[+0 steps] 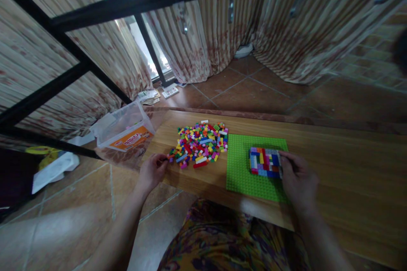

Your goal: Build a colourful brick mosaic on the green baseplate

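My left hand [154, 170] is at the left edge of a spread pile of small colourful toy bricks [203, 142]. Its fingers are pinched together by the nearest bricks; whatever is between them is too small to make out. On the right, my right hand [297, 180] grips the right side of a block built from multicoloured bricks [264, 161]. This built block is over the green studded baseplate [241, 182]; whether it is pressed onto the studs I cannot tell. My right fingertips are partly hidden behind its edge.
Everything lies on a long wooden table [349, 169]. A clear plastic box [125, 129] with an orange label stands beyond its left end. Black metal bars [143, 6] cross in front of striped curtains [216, 38]. Papers [149, 96] lie on the tiled floor.
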`<move>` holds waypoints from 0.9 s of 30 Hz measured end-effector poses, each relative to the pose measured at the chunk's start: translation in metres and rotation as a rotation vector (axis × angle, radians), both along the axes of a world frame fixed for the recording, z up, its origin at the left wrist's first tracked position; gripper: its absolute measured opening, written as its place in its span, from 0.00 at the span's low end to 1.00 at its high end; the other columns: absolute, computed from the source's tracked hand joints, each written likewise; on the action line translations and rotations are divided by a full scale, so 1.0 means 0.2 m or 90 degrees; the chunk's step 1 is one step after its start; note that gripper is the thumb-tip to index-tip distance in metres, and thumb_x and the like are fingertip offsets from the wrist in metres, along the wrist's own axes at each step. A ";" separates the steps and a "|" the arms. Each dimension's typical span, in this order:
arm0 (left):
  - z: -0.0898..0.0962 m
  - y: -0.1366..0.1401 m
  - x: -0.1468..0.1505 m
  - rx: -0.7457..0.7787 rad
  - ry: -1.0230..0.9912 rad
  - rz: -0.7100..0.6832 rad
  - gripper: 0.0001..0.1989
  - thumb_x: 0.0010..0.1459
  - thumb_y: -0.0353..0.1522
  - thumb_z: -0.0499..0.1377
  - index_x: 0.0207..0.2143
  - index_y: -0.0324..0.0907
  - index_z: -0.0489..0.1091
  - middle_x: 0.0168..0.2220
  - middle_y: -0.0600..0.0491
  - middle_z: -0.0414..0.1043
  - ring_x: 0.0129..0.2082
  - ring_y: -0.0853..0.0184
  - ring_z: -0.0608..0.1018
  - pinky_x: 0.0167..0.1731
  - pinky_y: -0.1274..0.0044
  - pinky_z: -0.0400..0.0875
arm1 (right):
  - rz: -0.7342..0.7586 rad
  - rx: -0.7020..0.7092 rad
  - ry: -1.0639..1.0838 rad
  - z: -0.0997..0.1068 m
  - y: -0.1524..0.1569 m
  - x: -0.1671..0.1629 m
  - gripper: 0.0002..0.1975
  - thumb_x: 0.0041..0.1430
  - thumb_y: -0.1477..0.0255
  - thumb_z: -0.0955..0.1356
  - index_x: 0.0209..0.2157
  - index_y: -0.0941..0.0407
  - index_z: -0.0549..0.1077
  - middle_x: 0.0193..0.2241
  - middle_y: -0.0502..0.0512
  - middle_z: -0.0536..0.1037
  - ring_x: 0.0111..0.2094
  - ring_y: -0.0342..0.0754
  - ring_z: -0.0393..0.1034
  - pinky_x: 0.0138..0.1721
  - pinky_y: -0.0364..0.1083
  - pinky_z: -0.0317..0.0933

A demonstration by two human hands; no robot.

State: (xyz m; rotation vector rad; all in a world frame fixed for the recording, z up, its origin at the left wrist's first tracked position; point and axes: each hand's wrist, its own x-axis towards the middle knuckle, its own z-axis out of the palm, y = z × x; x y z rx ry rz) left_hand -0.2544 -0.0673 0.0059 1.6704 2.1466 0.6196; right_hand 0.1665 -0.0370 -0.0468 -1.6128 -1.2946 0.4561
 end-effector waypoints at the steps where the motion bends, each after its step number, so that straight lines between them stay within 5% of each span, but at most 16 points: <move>1: 0.02 0.00 0.02 0.019 -0.012 -0.007 0.10 0.53 0.35 0.56 0.34 0.42 0.75 0.27 0.54 0.73 0.27 0.67 0.73 0.28 0.77 0.66 | 0.002 0.003 0.003 0.00 0.00 0.00 0.15 0.61 0.62 0.64 0.40 0.55 0.78 0.37 0.57 0.79 0.38 0.51 0.73 0.41 0.51 0.66; 8: 0.09 0.06 0.38 0.100 -0.102 -0.176 0.07 0.58 0.33 0.56 0.35 0.42 0.74 0.33 0.52 0.75 0.32 0.66 0.76 0.33 0.76 0.69 | 0.012 0.025 0.012 0.02 0.00 -0.01 0.15 0.61 0.62 0.64 0.39 0.55 0.78 0.36 0.57 0.79 0.38 0.51 0.73 0.41 0.51 0.67; 12: 0.06 0.12 0.71 0.106 -0.145 -0.335 0.07 0.60 0.29 0.55 0.37 0.43 0.73 0.35 0.52 0.75 0.34 0.67 0.76 0.36 0.77 0.69 | 0.012 0.018 0.015 0.02 0.01 -0.02 0.15 0.61 0.63 0.64 0.39 0.56 0.78 0.37 0.58 0.79 0.38 0.50 0.73 0.41 0.51 0.66; 17: -0.03 0.21 1.02 0.096 -0.172 -0.381 0.06 0.60 0.28 0.57 0.38 0.43 0.72 0.36 0.53 0.76 0.36 0.68 0.77 0.39 0.76 0.70 | 0.016 0.034 0.023 0.01 0.01 -0.02 0.15 0.62 0.63 0.63 0.38 0.56 0.78 0.37 0.58 0.79 0.38 0.50 0.73 0.42 0.51 0.66; 27: -0.07 0.30 1.15 0.122 -0.104 -0.404 0.07 0.62 0.30 0.56 0.39 0.45 0.73 0.37 0.53 0.75 0.37 0.66 0.77 0.39 0.75 0.71 | 0.024 0.032 0.041 0.02 0.02 -0.02 0.14 0.61 0.63 0.63 0.39 0.55 0.77 0.36 0.57 0.79 0.38 0.50 0.72 0.42 0.51 0.66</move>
